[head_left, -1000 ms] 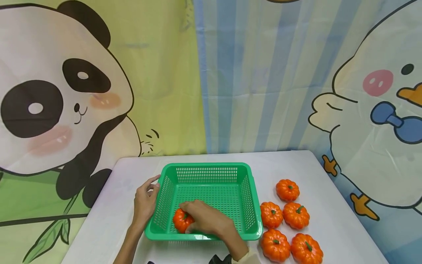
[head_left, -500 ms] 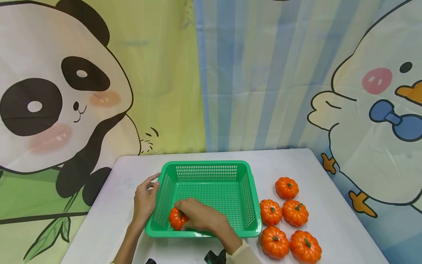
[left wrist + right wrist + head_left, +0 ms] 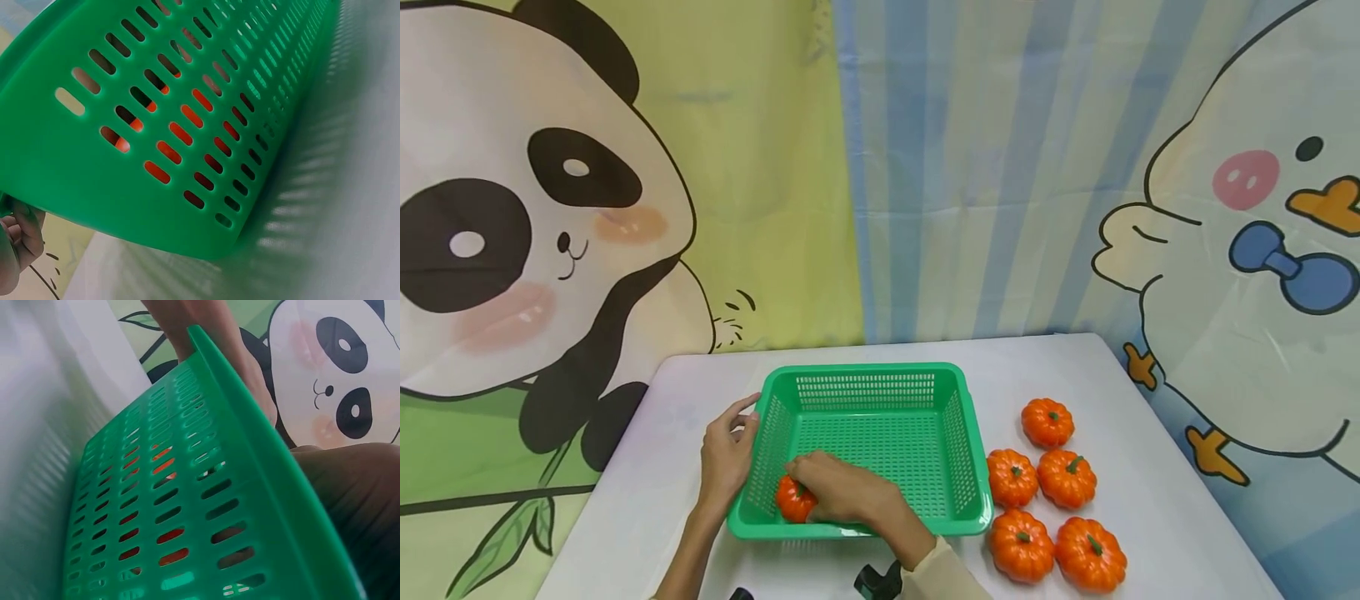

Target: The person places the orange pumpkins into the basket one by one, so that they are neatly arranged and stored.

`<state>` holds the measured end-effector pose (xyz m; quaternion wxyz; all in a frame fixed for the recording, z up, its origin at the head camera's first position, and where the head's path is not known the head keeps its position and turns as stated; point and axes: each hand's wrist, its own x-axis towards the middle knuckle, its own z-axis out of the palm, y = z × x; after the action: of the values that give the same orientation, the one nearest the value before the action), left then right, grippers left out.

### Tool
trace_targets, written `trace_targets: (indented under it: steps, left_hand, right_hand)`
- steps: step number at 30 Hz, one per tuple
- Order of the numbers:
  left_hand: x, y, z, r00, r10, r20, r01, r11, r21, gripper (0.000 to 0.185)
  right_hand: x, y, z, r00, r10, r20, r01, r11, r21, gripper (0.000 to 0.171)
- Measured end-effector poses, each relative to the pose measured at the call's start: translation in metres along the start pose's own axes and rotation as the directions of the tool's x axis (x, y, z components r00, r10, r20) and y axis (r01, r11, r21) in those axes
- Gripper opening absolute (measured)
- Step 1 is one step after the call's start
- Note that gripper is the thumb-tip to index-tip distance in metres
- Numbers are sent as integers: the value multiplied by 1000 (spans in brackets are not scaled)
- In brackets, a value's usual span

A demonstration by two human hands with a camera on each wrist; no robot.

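A green plastic basket (image 3: 955, 450) with slotted sides lies on the white table. Inside it, near the front left corner, is a small orange pumpkin (image 3: 794, 500), which my right hand (image 3: 850, 496) grips from above and the right. That forearm passes over the front rim. My left hand (image 3: 727, 454) holds the basket's left rim, its fingers bent at the edge. In the left wrist view, orange shows through the slots of the basket wall (image 3: 112, 200), and curled fingers (image 3: 26, 234) appear at the rim. The right wrist view shows the basket wall (image 3: 250, 475) with orange behind its slots.
Several more orange pumpkins (image 3: 1067, 479) stand on the white table (image 3: 1157, 500) to the right of the basket, the nearest close to its right wall. Behind the table hang a panda curtain (image 3: 790, 208) and a striped curtain (image 3: 985, 183) with a white bird.
My right hand has slid left along the front of the basket with the pumpkin. The left hand keeps its place at the left rim. The head view has shifted slightly.
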<state>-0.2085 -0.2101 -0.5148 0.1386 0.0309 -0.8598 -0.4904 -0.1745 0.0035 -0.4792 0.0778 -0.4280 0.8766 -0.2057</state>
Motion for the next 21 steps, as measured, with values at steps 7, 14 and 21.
trace_targets:
  steps: [7,14,21]
  left_hand:
    - [0,0,-1,1000,-6,4,6,1000,-2,37]
    - [0,-1,-1,1000,-2,5,2,1000,-5,37]
    - [0,-1,-1,1000,2,15,-2,1000,-18,38]
  right_hand:
    - [3,1,3,1000,-27,-11,27,999,-20,33]
    - [0,-1,4,1000,-24,-1,24,998,-50,48]
    - [-2,-1,3,1000,-19,8,19,996,-91,57]
